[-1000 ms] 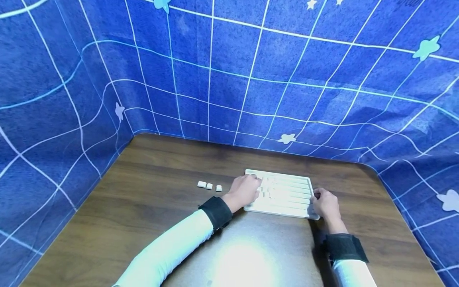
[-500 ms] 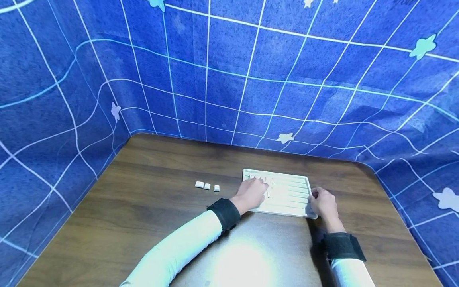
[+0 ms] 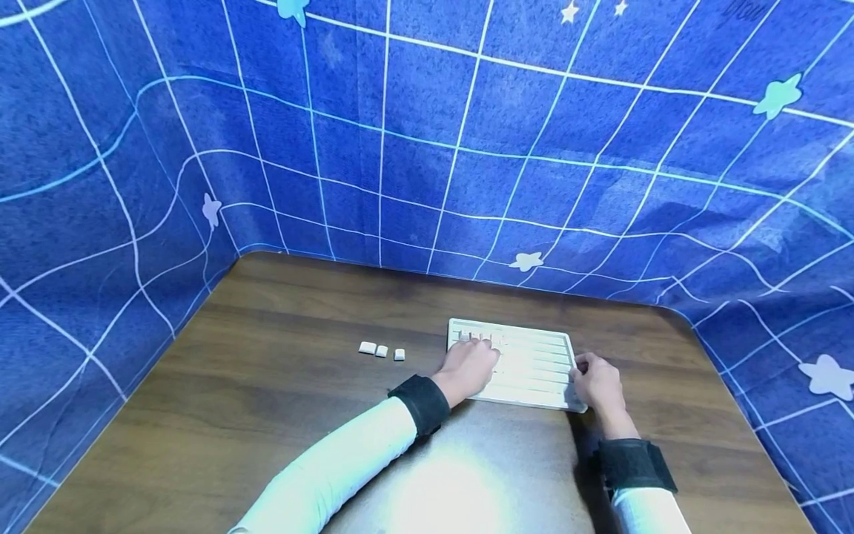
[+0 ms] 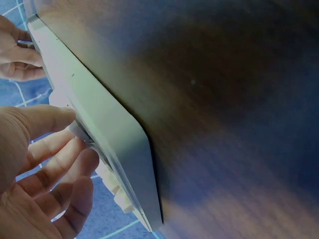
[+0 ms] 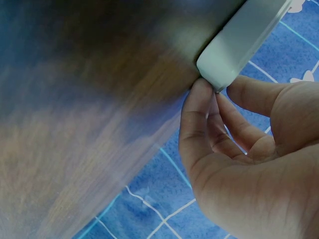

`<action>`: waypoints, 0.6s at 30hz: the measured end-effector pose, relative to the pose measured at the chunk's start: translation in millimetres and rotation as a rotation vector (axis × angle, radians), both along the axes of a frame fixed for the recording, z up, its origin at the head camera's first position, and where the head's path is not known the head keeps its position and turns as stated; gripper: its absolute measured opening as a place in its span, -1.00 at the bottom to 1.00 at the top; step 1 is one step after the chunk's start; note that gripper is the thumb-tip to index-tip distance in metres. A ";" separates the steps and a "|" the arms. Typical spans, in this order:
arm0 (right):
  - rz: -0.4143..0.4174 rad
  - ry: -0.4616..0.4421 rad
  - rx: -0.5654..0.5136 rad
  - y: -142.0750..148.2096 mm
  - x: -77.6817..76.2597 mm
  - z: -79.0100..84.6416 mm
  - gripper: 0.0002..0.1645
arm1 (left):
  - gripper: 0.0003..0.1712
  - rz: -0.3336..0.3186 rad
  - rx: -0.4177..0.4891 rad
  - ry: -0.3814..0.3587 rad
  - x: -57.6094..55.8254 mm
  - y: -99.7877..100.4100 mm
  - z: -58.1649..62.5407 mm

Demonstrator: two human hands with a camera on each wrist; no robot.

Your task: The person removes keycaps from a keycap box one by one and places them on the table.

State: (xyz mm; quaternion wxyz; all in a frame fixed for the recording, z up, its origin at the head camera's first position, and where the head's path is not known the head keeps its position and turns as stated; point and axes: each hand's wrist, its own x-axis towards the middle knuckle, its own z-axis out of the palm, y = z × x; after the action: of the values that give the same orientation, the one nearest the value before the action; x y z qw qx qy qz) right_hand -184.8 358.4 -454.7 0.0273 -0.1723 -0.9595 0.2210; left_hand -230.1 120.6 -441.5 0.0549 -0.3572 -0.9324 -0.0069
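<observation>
Pinching tray [image 3: 537, 367] by R edge w/ R hand [image 3: 599, 384] & small pc [image 4: 79, 132] w/ L hand [image 3: 470, 366], table [image 3: 300, 297] running past both ends.

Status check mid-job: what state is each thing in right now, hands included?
Left hand: fingers curled, seemingly pinching a small pale piece at the tray.
Right hand: gripping the tray's right end.
White tray: flat on the table, partly filled toward its left end.
Three loose white pieces: on the table, left of the tray.
</observation>
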 end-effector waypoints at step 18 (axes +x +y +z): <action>0.009 -0.005 -0.007 3.9 0.4 -0.1 -0.63 | -0.76 0.006 -0.026 0.015 -0.9 2.2 -4.9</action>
State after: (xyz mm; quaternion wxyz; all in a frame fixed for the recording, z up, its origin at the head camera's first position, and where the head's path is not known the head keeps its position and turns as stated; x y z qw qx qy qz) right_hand -184.3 362.3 -454.8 0.0231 -0.1684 -0.9596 0.2242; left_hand -230.9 122.9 -446.3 0.0572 -0.3550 -0.9331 0.0079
